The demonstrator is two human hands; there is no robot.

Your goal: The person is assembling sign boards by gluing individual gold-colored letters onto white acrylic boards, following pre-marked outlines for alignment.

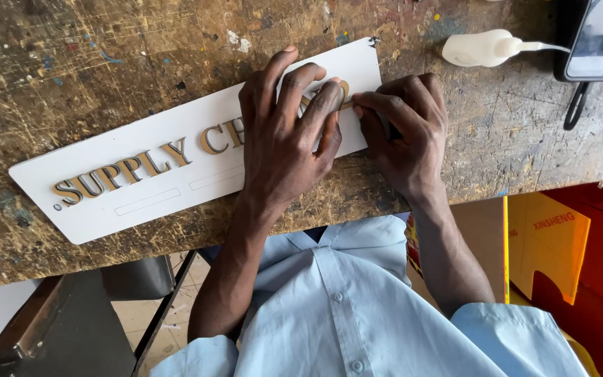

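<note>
A worn wooden workbench fills the upper part of the view, its brown top scratched all over and flecked with specks of blue, white and red paint (the wear is heaviest toward the near edge). Below the bench edge on the left, a dark metal frame slants over a pale tiled floor. To the right stand orange and red panels, lit by even, soft light.
</note>
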